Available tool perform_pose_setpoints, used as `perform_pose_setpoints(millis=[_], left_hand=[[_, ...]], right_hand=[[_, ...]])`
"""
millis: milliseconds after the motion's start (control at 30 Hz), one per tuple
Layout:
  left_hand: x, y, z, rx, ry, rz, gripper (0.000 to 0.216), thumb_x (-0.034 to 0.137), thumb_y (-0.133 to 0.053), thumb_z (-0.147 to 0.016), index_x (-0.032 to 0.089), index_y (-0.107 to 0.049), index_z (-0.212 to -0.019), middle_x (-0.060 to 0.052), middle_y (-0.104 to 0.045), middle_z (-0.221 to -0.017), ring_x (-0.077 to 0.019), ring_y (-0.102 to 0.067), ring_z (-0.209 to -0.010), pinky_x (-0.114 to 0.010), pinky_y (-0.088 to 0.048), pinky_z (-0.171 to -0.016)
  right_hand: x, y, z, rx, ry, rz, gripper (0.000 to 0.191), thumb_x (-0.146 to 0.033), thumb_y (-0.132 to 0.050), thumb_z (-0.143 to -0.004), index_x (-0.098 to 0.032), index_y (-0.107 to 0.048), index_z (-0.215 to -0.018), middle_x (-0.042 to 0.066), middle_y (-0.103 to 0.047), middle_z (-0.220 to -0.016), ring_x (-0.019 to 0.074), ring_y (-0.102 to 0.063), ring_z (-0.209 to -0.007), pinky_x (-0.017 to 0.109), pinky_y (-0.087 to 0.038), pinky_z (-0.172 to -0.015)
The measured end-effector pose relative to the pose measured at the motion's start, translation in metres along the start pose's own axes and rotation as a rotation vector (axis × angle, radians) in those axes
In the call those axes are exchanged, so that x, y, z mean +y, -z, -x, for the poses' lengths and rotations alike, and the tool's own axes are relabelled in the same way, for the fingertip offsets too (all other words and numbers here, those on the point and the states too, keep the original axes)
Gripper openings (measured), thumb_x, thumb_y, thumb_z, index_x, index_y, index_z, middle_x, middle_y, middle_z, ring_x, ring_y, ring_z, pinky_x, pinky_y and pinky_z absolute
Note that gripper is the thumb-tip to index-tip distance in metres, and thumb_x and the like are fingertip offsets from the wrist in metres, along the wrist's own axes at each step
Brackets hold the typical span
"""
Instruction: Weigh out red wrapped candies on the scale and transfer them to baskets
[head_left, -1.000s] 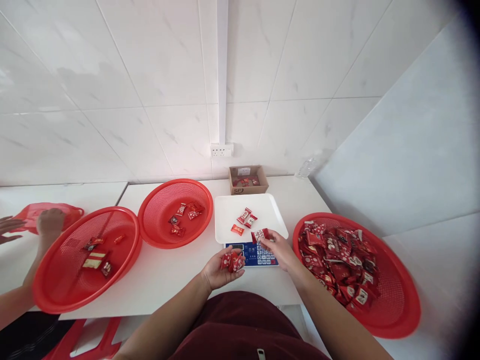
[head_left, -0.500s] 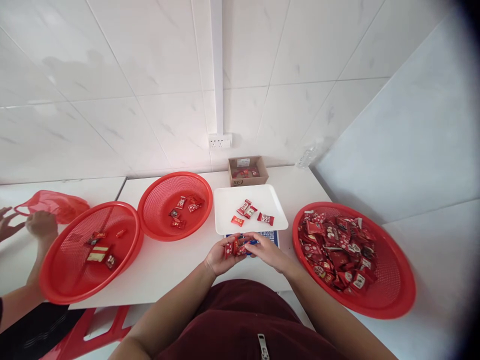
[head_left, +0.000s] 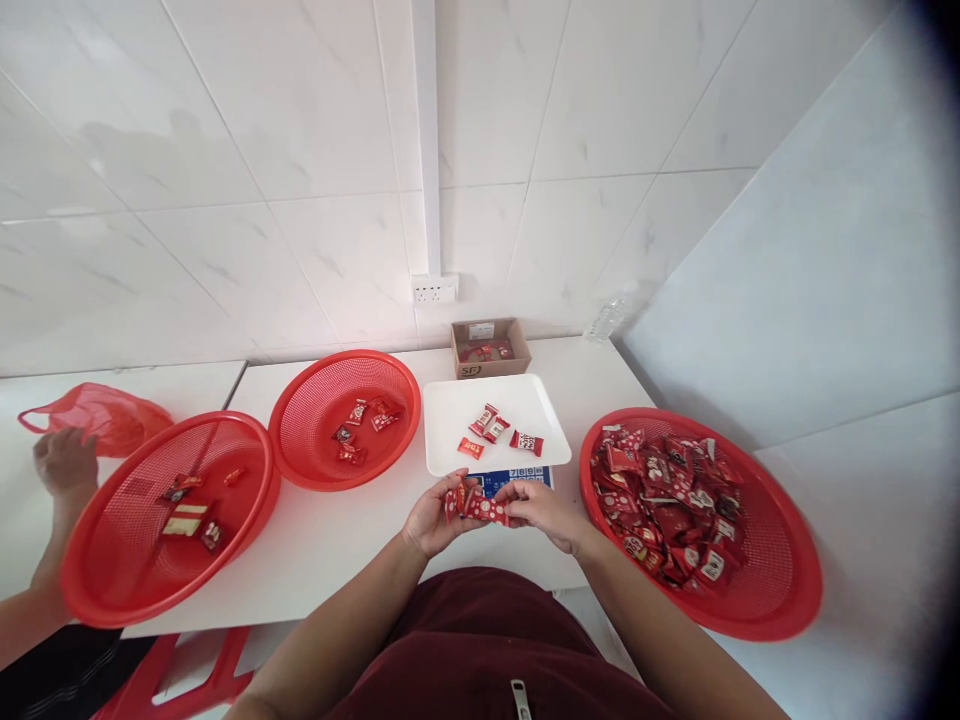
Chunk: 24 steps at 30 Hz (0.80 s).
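Note:
My left hand point(head_left: 433, 520), palm up, cups a few red wrapped candies point(head_left: 459, 498) in front of the scale. With thumb and fingers closed, my right hand point(head_left: 541, 512) pinches the end of a red candy with white dots point(head_left: 491, 510) whose other end lies against the left hand's candies. Just beyond both hands is a scale with a white tray point(head_left: 442, 400) and a blue keypad point(head_left: 529, 477). On the tray lie an orange-red candy point(head_left: 471, 447), a red and white candy point(head_left: 526, 442) and a pair of touching candies point(head_left: 489, 423).
A red basket point(head_left: 787, 560) heaped with wrapped candies stands at right. Two red baskets with a few pieces, one nearer point(head_left: 90, 570) and one farther point(head_left: 300, 400), stand at left. A cardboard box point(head_left: 491, 368) and clear plastic bottle point(head_left: 606, 318) sit by the wall. Another person's hand point(head_left: 67, 460) is near a red bag point(head_left: 120, 415).
My right hand has drawn slightly back and right, bringing a white-dotted candy into clearer view. My left hand still cups its candies. The other person's hand has shifted left by the bag.

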<state>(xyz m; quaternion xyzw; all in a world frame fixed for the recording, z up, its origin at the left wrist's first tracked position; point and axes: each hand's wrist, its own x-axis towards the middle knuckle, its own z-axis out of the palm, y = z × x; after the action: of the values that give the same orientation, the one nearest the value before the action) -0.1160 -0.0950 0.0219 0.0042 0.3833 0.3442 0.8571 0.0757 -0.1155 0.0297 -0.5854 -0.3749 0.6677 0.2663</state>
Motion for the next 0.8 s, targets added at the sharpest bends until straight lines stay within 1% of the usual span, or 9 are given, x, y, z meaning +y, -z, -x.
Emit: perform_pose_setpoints(millis=[100,167,300,367,467,567,667,733,800], left_hand=[[0.004,0.0,0.002,0.046,-0.008,0.016,0.013,0.015,-0.055,-0.085,0.017,-0.061,-0.096,-0.004,-0.069,-0.081,-0.0205,-0.068,-0.078,-0.051,-0.051,-0.084],[0.005,0.002,0.003,0.08,-0.002,0.052,0.012,0.015,-0.056,-0.085,0.016,-0.061,-0.095,-0.003,-0.069,-0.079,-0.0189,-0.068,-0.077,-0.047,-0.052,-0.083],[0.003,0.004,0.004,0.108,0.038,0.067,0.012,0.016,-0.056,-0.085,0.015,-0.061,-0.096,-0.004,-0.069,-0.077,-0.0163,-0.068,-0.071,-0.036,-0.055,-0.076],[0.002,0.003,0.004,0.101,0.057,0.052,0.013,0.017,-0.056,-0.085,0.014,-0.062,-0.097,-0.004,-0.069,-0.077,-0.0161,-0.068,-0.07,-0.034,-0.055,-0.073],[0.001,0.002,0.005,0.093,0.078,0.02,0.013,0.017,-0.056,-0.086,0.014,-0.061,-0.097,-0.005,-0.07,-0.077,-0.0163,-0.068,-0.068,-0.032,-0.055,-0.07],[0.0,0.003,0.004,0.077,0.097,-0.018,0.015,0.018,-0.052,-0.088,0.015,-0.061,-0.1,-0.005,-0.07,-0.079,-0.0161,-0.068,-0.067,-0.03,-0.055,-0.067],[0.0,0.005,0.004,0.058,0.115,-0.054,0.022,0.023,-0.048,-0.092,0.016,-0.059,-0.109,-0.006,-0.071,-0.081,-0.0154,-0.068,-0.065,-0.029,-0.054,-0.064],[0.0,0.007,0.005,0.047,0.121,-0.07,0.029,0.024,-0.046,-0.093,0.017,-0.057,-0.118,-0.007,-0.071,-0.082,-0.0151,-0.068,-0.064,-0.029,-0.054,-0.062],[0.0,0.008,0.006,0.045,0.116,-0.075,0.033,0.021,-0.043,-0.093,0.018,-0.053,-0.125,-0.007,-0.07,-0.084,-0.015,-0.068,-0.065,-0.029,-0.055,-0.062]], right_hand=[[0.0,0.012,-0.008,0.146,0.039,-0.067,0.013,-0.021,-0.065,-0.062,-0.019,-0.065,-0.075,0.001,-0.067,-0.075,0.0139,-0.061,-0.07,0.031,-0.052,-0.073],[0.001,0.021,-0.014,0.247,0.083,-0.085,0.018,-0.022,-0.064,-0.065,-0.02,-0.066,-0.083,0.003,-0.068,-0.084,0.0159,-0.063,-0.076,0.033,-0.053,-0.077],[0.002,0.031,-0.025,0.392,0.208,0.217,0.034,-0.019,-0.059,-0.07,-0.021,-0.065,-0.104,0.007,-0.065,-0.111,0.0178,-0.064,-0.083,0.037,-0.05,-0.085],[0.002,0.029,-0.033,0.411,0.279,0.404,0.031,-0.016,-0.058,-0.071,-0.02,-0.067,-0.1,0.008,-0.063,-0.117,0.0189,-0.064,-0.089,0.038,-0.047,-0.091],[0.0,0.018,-0.045,0.341,0.322,0.531,0.031,-0.015,-0.057,-0.073,-0.02,-0.068,-0.102,0.008,-0.065,-0.115,0.0221,-0.06,-0.105,0.039,-0.042,-0.098],[-0.006,0.008,-0.054,0.317,0.347,0.548,0.039,-0.016,-0.06,-0.073,-0.018,-0.065,-0.111,0.01,-0.061,-0.124,0.024,-0.052,-0.119,0.039,-0.036,-0.104],[-0.011,0.013,-0.052,0.335,0.387,0.493,0.042,-0.018,-0.058,-0.075,-0.019,-0.061,-0.117,0.009,-0.059,-0.127,0.0214,-0.052,-0.12,0.036,-0.035,-0.105],[-0.01,0.028,-0.045,0.416,0.396,0.408,0.04,-0.022,-0.053,-0.079,-0.02,-0.06,-0.118,0.008,-0.06,-0.125,0.0188,-0.056,-0.114,0.034,-0.039,-0.101],[-0.003,0.056,-0.031,0.59,0.38,0.3,0.038,-0.027,-0.048,-0.081,-0.021,-0.059,-0.117,0.007,-0.062,-0.122,0.0175,-0.058,-0.108,0.033,-0.042,-0.097]])
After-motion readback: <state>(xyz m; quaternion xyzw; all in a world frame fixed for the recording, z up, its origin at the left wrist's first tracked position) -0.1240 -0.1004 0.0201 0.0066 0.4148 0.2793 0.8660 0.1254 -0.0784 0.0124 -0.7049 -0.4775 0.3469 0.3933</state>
